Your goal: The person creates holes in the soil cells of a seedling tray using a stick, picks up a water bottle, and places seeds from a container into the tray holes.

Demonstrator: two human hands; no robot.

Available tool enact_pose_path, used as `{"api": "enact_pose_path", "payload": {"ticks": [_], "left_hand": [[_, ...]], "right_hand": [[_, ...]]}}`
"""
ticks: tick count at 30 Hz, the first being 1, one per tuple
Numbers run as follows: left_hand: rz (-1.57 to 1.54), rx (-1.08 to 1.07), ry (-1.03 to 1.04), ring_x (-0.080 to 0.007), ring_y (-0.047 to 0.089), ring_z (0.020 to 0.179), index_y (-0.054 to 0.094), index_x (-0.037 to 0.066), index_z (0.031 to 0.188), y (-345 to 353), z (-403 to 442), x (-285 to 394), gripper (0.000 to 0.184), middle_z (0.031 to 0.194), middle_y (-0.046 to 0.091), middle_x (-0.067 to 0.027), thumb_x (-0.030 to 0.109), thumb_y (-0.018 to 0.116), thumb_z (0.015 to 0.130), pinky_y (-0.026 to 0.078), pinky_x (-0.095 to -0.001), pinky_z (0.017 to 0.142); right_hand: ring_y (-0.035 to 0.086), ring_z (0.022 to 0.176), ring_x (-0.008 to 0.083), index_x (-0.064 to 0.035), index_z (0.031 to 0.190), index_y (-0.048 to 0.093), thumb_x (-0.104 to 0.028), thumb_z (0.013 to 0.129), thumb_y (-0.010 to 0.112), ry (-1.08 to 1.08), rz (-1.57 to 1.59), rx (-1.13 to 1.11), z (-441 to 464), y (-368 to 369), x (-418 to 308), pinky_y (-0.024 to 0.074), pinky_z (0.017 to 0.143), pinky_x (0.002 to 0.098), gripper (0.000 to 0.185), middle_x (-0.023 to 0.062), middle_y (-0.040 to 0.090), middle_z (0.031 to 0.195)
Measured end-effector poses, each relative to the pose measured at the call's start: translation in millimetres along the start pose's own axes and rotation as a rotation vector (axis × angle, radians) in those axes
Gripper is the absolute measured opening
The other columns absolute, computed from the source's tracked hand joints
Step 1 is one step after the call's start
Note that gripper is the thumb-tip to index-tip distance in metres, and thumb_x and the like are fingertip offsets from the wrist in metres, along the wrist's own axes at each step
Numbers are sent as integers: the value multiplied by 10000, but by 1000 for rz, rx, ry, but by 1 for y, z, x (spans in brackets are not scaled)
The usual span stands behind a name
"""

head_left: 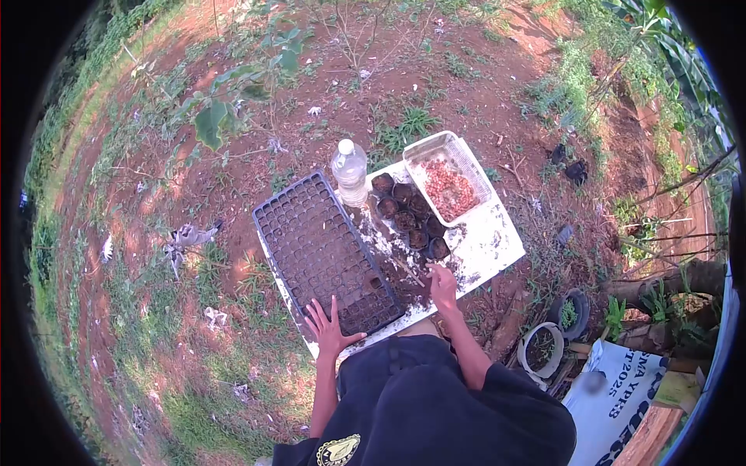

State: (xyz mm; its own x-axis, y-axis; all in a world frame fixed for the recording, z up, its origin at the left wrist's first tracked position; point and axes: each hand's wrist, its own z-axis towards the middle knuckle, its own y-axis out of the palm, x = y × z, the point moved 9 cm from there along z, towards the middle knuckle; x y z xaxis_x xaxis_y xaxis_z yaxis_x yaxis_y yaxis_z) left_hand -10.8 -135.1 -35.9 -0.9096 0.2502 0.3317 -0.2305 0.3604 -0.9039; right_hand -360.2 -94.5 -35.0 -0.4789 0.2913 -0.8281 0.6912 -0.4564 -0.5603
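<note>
My left hand [329, 334] lies with fingers spread on the near left corner of a black seedling tray [315, 225]. Dark soil fills most of its cells, and one cell near the right edge looks hollow. My right hand [444, 289] is closed, fingertips together, just above the near side of the white table [493, 242]; what it pinches, if anything, is too small to make out. A thin stick [410, 273] lies left of that hand. Just beyond it several small black soil-filled pots [417, 238] stand grouped together.
A white plastic basket [475, 167] of reddish seeds [449, 190] sits at the table's far right. A clear bottle with a white cap [350, 172] stands behind the tray. Right of me on the ground are a whitish pot [542, 349], a dark pot [571, 314] and a printed banner [614, 396].
</note>
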Motion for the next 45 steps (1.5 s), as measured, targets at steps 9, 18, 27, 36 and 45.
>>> {"api": "enact_pose_path", "payload": {"ticks": [9, 18, 27, 36, 45], "left_hand": [[-24, 9, 137, -503, -41, 1482, 104, 134, 1594, 17, 20, 77, 1409, 1613, -30, -292, 723, 805, 523, 51, -626, 1180], [-20, 57, 171, -457, 47, 1497, 90, 33, 1575, 34, 22, 93, 1428, 1621, 31, -270, 664, 833, 531, 114, -556, 1206], [-18, 101, 160, -432, 79, 1503, 126, 53, 1578, 36, 21, 92, 1346, 1621, 69, -263, 640, 819, 585, 122, -534, 1211], [-13, 96, 145, -421, 96, 1504, 140, 93, 1586, 33, 21, 94, 1324, 1623, 78, -257, 645, 816, 589, 134, -526, 1210], [-63, 108, 172, -437, 87, 1500, 148, 98, 1585, 30, 20, 92, 1315, 1620, 92, -255, 716, 764, 600, 138, -539, 1206]], "right_hand": [[605, 910, 314, -59, 1067, 692, 66, 830, 574, -184, -165, 358, 103, -87, -6, 464, 856, 423, 293, 121, 682, 968], [700, 777, 322, -94, 928, 775, -66, 773, 700, -302, -377, 65, 204, -37, 7, 535, 783, 425, 174, 124, 735, 820], [669, 840, 329, -108, 827, 753, -148, 757, 728, -134, -484, 82, 212, -21, 30, 439, 835, 461, 85, 121, 723, 836], [660, 772, 314, -62, 849, 667, -150, 780, 727, -241, -497, 294, 200, -36, 4, 456, 826, 443, 127, 108, 687, 810], [592, 708, 153, -44, 967, 723, -62, 880, 689, -209, 238, -7, 113, -8, -62, 487, 668, 277, 96, 58, 694, 845]]}}
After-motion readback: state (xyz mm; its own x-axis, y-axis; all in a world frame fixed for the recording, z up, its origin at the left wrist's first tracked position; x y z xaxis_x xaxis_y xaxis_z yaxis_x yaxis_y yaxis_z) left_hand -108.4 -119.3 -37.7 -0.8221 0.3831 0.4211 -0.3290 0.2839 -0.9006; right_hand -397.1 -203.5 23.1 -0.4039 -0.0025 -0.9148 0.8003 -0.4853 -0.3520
